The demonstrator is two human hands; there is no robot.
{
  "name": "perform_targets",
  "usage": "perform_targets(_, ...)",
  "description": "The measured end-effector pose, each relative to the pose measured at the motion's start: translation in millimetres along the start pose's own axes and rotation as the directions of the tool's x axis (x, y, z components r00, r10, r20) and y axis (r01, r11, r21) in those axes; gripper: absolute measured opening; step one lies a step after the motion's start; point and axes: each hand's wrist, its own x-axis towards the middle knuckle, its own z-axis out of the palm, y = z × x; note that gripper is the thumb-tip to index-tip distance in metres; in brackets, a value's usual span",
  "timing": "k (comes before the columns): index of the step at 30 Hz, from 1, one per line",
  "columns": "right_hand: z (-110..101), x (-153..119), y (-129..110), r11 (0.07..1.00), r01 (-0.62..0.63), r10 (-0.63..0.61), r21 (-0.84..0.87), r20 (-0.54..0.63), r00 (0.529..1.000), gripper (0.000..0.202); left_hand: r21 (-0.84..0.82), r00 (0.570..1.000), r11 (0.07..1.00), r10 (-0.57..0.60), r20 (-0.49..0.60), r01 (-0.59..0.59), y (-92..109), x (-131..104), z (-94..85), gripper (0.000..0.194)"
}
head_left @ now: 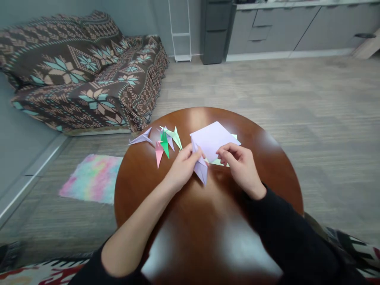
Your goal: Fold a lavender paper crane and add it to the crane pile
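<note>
My left hand [187,161] is closed on a folded lavender paper crane [201,172], whose pointed parts stick out above and below the fingers. Just to the right, my right hand [240,163] hovers with its fingers curled and thumb near the index finger; whether anything small is between them I cannot make out. Behind both hands lies a flat lavender paper sheet [211,136], with pale green paper [221,162] showing from under its edges. Left of my left hand, several finished paper cranes lie together, among them a green crane [164,144] and a pink crane [159,152].
Everything rests on a round brown wooden table [204,221]. A separate lavender crane [142,137] lies near its left edge. Beyond stand a sofa [89,79] under a patterned cover and grey cabinets [276,29]. A pastel fluffy rug [92,178] is on the floor.
</note>
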Motion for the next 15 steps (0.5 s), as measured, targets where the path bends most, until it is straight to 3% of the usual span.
perform_targets(3,3,0,1,0.991,-0.076,0.067,0.108,0.090,0.994,0.018,0.106,0.977,0.993,-0.067,0.202,0.046,2,-7,6.6,0.029)
perform_targets(7,4,-2,2,0.960,-0.196,0.154,0.201,0.208,0.966,0.021,0.177,0.972,0.982,-0.110,0.209,0.073,10,-9,5.7,0.040)
perform_targets(9,3,-1,0,0.933,-0.221,0.182,0.284,0.157,0.971,0.021,0.123,0.982,0.990,-0.091,0.164,0.071,13,-7,0.6,0.045)
perform_targets(11,1,2,-2,0.887,-0.218,0.224,0.408,0.033,0.974,0.020,-0.021,1.000,1.000,-0.010,0.025,0.011,15,-3,-4.9,0.047)
perform_targets(13,0,5,-3,0.834,-0.201,0.279,0.514,-0.080,0.957,0.019,-0.190,0.989,0.979,0.044,-0.143,-0.071,15,-1,-7.1,0.049)
perform_targets(15,0,6,-5,0.796,-0.201,0.321,0.570,-0.117,0.940,0.021,-0.197,0.976,0.969,0.110,-0.188,-0.148,14,-1,-3.8,0.052)
